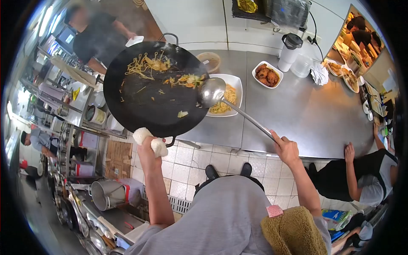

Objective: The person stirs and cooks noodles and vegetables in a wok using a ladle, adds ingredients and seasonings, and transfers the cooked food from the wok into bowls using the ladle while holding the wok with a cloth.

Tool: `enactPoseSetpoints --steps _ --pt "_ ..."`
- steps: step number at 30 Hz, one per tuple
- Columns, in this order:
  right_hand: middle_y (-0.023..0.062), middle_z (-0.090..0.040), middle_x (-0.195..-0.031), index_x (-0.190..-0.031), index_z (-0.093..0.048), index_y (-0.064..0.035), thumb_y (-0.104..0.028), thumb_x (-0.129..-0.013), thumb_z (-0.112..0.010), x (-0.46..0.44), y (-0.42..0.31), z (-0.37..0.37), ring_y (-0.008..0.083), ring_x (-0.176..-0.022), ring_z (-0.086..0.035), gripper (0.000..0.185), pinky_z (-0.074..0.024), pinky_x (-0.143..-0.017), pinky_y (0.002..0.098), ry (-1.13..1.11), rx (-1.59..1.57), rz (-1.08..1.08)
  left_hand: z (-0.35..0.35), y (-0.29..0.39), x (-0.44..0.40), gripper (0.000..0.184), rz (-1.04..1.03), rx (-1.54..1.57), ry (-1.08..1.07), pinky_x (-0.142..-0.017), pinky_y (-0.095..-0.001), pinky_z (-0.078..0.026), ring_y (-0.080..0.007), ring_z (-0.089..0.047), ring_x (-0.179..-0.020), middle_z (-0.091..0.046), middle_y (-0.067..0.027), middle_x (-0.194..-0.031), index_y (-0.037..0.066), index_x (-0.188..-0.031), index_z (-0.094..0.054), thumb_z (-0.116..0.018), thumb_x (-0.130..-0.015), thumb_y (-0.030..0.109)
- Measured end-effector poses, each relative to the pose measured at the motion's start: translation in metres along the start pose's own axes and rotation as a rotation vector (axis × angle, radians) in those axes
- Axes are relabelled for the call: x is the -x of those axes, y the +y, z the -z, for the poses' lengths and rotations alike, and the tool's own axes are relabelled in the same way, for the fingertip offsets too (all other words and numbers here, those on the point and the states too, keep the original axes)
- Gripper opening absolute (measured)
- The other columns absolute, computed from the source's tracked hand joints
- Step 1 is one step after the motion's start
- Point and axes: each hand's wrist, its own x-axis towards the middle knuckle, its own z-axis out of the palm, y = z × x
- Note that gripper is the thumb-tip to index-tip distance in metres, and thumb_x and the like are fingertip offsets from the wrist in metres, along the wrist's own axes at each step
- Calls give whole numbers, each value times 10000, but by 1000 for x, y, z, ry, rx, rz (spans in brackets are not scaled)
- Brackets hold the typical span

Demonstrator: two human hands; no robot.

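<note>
My left hand [148,148] is closed on the near handle of a large black wok [148,112], with a folded white cloth [158,147] between. The wok is held up, tilted over the counter's left end. Noodles [148,67] and vegetable scraps cling to its inside. In my right hand [286,148] is the long handle of a metal ladle [213,92]. Its bowl is at the wok's right rim, above a white square dish [239,85]. Noodles [228,102] lie in that dish, partly hidden by the ladle and the wok.
On the steel counter [297,114] are a bowl of browned fried pieces [267,76], a white jug [290,53], clear tubs [301,66] and a round container [209,62]. A person [365,176] stands at right, another [95,36] beyond the wok. Shelves and a metal pot [108,194] are left.
</note>
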Motion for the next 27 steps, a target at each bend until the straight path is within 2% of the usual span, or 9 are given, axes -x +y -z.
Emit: enactPoseSetpoints --steps 6,9,11,13,18,21,23,24,27 --pt "121 -580 -674 -1366 -510 -268 -71 -795 -635 -1 12 37 311 -565 -591 617 -509 -564 418 -27 65 -69 -2 3 3 154 -95 -115 5 -576 -357 -534 -211 -596 -657 -539 -88 -788 -2 -878 -514 -557 -730 -8" --pt "153 -640 -765 -1371 -501 -257 -55 -797 -618 -16 -17 52 342 -661 -627 620 -516 -635 431 -49 -219 -118 -2 13 8 185 -121 -128 33 -588 -365 -549 -211 -595 -656 -537 -88 -790 -2 -896 -512 -570 -721 -12" --pt "221 -667 -932 -1393 -467 -248 -77 -820 -647 -38 -53 62 383 -802 -648 624 -507 -731 413 -134 -464 -171 2 19 7 204 -95 -122 77 -595 -370 -554 -223 -601 -647 -534 -87 -788 1 -907 -514 -583 -715 -5" --pt "239 -657 -988 -1401 -453 -240 -91 -821 -648 -64 -79 49 395 -831 -646 630 -506 -728 414 -143 -539 -145 9 28 9 194 -76 -124 47 -592 -369 -553 -233 -607 -650 -534 -88 -791 -1 -899 -518 -587 -718 6" --pt "189 -648 -801 -1399 -463 -242 -96 -831 -632 -79 -109 -1 372 -696 -631 610 -499 -643 439 -11 -444 -64 14 42 23 156 -36 -148 4 -558 -344 -514 -252 -637 -640 -546 -95 -752 -17 -868 -536 -584 -742 61" --pt "138 -605 -725 -1390 -471 -283 -130 -847 -618 -38 -75 -35 343 -583 -607 584 -513 -559 441 71 -307 -54 21 30 18 142 -4 -111 -6 -566 -347 -519 -250 -640 -661 -548 -96 -762 -21 -842 -545 -594 -737 61" --pt "113 -591 -706 -1394 -464 -297 -127 -847 -620 -12 -48 -41 324 -572 -607 594 -517 -537 428 38 -189 -72 21 14 15 110 -147 -308 -49 -577 -349 -527 -243 -627 -664 -542 -95 -765 -13 -801 -554 -600 -730 57" --pt "112 -586 -701 -1392 -467 -300 -129 -847 -621 -1 -35 -43 322 -568 -605 592 -516 -537 428 44 -150 -66 9 11 14 93 -31 -50 50 -587 -345 -537 -235 -608 -661 -537 -91 -772 -7 -797 -551 -594 -726 34" --pt "111 -583 -702 -1384 -479 -301 -131 -847 -623 17 -8 -37 318 -568 -605 582 -518 -542 428 42 -70 -71 -9 -5 12 118 -63 -2 77 -590 -340 -543 -219 -593 -650 -534 -90 -776 -6 -833 -529 -556 -719 -14"
